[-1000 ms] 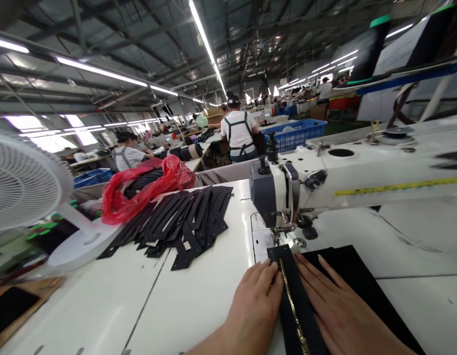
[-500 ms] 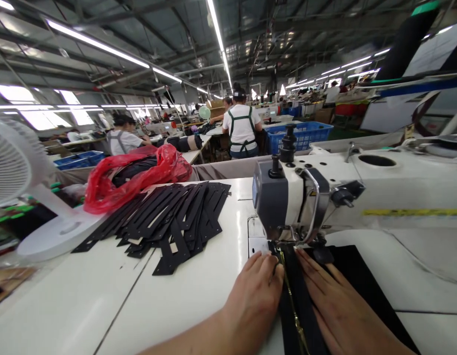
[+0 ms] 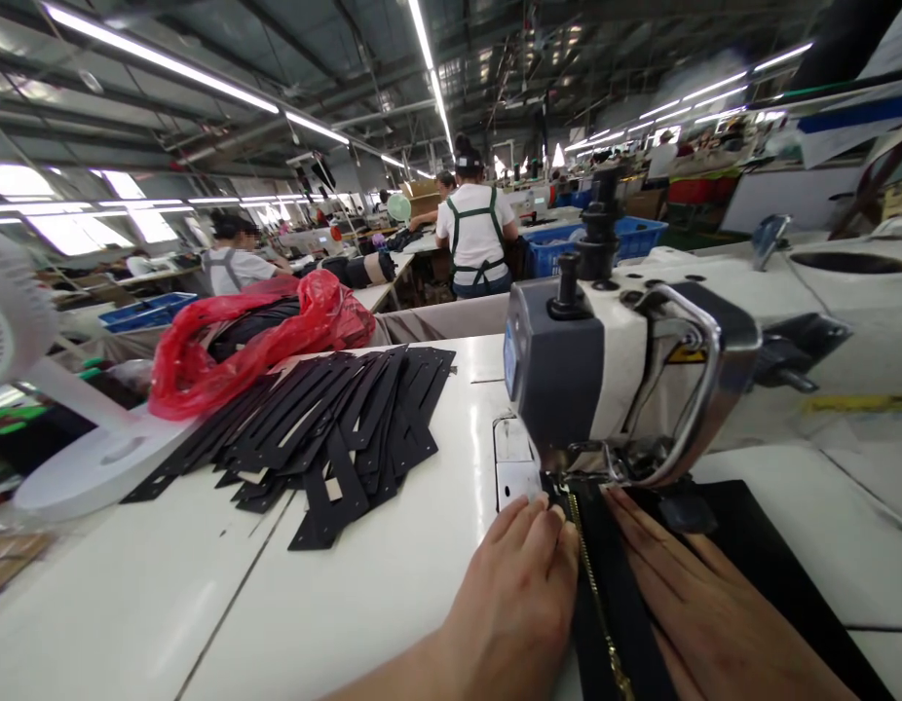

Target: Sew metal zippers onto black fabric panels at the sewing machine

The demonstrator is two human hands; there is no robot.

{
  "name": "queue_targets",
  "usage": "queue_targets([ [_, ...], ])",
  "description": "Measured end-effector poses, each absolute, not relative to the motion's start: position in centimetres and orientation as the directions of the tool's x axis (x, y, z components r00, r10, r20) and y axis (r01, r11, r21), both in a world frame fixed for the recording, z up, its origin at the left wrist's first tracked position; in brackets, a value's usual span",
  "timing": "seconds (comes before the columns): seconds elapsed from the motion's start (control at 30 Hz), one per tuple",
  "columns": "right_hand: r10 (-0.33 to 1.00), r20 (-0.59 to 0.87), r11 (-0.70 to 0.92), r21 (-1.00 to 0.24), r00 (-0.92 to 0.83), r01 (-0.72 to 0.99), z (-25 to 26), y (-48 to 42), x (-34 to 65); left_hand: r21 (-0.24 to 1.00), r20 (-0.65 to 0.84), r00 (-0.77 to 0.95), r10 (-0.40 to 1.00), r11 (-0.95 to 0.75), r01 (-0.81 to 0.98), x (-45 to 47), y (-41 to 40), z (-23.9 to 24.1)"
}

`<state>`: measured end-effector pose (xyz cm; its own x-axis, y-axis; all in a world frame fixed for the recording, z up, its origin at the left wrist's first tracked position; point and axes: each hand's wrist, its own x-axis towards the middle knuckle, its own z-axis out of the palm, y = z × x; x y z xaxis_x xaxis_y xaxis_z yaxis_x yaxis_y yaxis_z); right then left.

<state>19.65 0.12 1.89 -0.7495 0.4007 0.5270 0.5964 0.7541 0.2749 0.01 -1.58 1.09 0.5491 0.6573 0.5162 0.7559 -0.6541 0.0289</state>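
Under the head of a white and grey sewing machine [image 3: 557,365] lies a black fabric piece [image 3: 743,526] with a gold-toothed zipper [image 3: 595,594] running lengthwise toward me. My left hand [image 3: 520,584] is at the zipper's left edge, just in front of the presser area. Its fingers are bent and pressed together on the zipper tape, the fingertips partly hidden. Flat on the black material right of the teeth rests my right hand [image 3: 703,604], fingers stretched toward the needle. The machine's dark lower parts cover some of its fingertips. The needle itself cannot be made out.
Left of the machine, a fanned pile of black slotted strips [image 3: 349,428] lies on the white table [image 3: 224,594]. Behind it sits a red plastic bag [image 3: 276,331] with dark pieces. A white fan [image 3: 93,428] stands far left. Co-workers [image 3: 474,234] and blue crates [image 3: 641,234] are beyond.
My view has moved closer to the machine, so its head looks larger. Both hands keep nearly the same place beside the zipper; any feed of the fabric is too small to tell.
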Motion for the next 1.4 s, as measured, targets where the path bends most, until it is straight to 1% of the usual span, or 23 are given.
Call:
queue_targets([
  [0.13,0.413,0.53,0.76,0.249,-0.741,0.601,1.8,-0.2,19.6,0.013,0.51,0.561,0.652,-0.658,0.753,0.0,-1.5,1.1],
  [0.37,0.435,0.48,0.769,0.243,-0.762,0.592,1.8,-0.1,19.8,0.056,0.481,0.573,0.663,-0.676,0.735,0.0,-1.5,1.4],
  [0.6,0.502,0.453,0.76,0.176,-0.737,0.626,1.4,-0.2,20.0,0.072,0.478,0.573,0.665,-0.68,0.729,0.2,-1.3,1.4],
  [0.67,0.523,0.436,0.762,0.147,-0.733,0.631,1.1,-0.2,20.1,0.056,0.477,0.578,0.662,-0.679,0.732,0.2,-1.1,1.3],
  [0.77,0.544,0.417,0.762,0.118,-0.728,0.637,0.8,0.0,20.1,-0.006,0.505,0.585,0.635,-0.675,0.737,0.1,-0.9,1.0],
  [0.87,0.553,0.392,0.76,0.122,-0.735,0.638,0.8,0.0,20.2,-0.039,0.533,0.589,0.608,-0.677,0.735,0.1,-0.6,0.8],
  [1.03,0.545,0.373,0.762,0.152,-0.751,0.629,0.9,0.1,20.4,-0.046,0.575,0.583,0.574,-0.688,0.724,0.1,-0.2,0.4],
  [1.13,0.543,0.361,0.768,0.152,-0.758,0.622,0.9,0.6,20.4,-0.005,0.574,0.555,0.603,-0.675,0.738,0.2,0.2,0.2],
  [1.3,0.551,0.358,0.78,0.102,-0.754,0.618,1.2,1.4,20.3,0.188,0.462,0.483,0.744,-0.614,0.766,0.2,0.1,1.0],
  [1.4,0.548,0.357,0.798,0.048,-0.756,0.601,2.5,0.8,20.7,0.185,0.476,0.513,0.714,-0.652,0.736,-0.2,-0.8,1.7],
])
